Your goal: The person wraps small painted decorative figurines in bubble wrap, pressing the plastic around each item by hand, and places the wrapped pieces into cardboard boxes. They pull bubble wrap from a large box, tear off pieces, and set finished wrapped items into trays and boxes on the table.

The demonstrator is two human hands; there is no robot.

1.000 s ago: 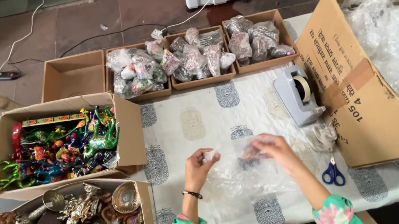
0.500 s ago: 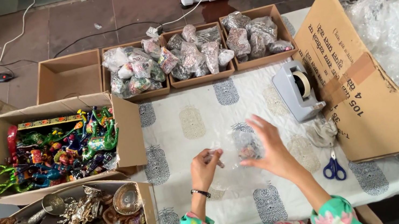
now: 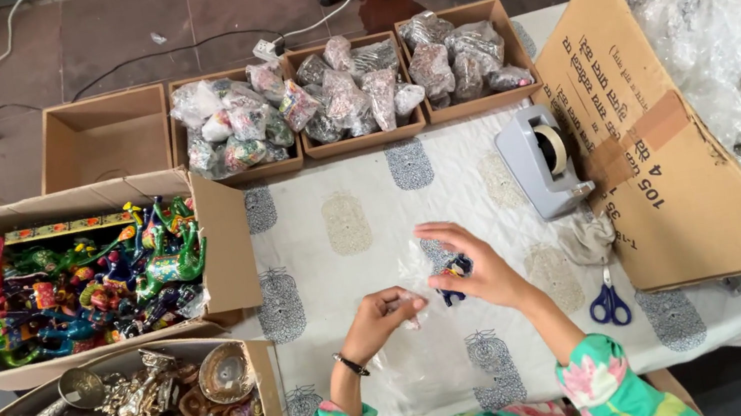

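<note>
A small blue figurine [image 3: 451, 275] sits under the right hand [image 3: 482, 264], whose grip closes on it; the left hand [image 3: 379, 316] pinches a clear plastic bag [image 3: 412, 272] beside it; scissors [image 3: 607, 298] lie right on the tabletop [image 3: 343, 223].

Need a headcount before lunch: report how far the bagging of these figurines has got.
Done: three small boxes at the table's far edge hold bagged pieces; a fourth box is empty. In hand: the right hand holds a small dark figurine at a clear bag the left hand pinches. Left: the big box of colourful figurines looks full.
</note>
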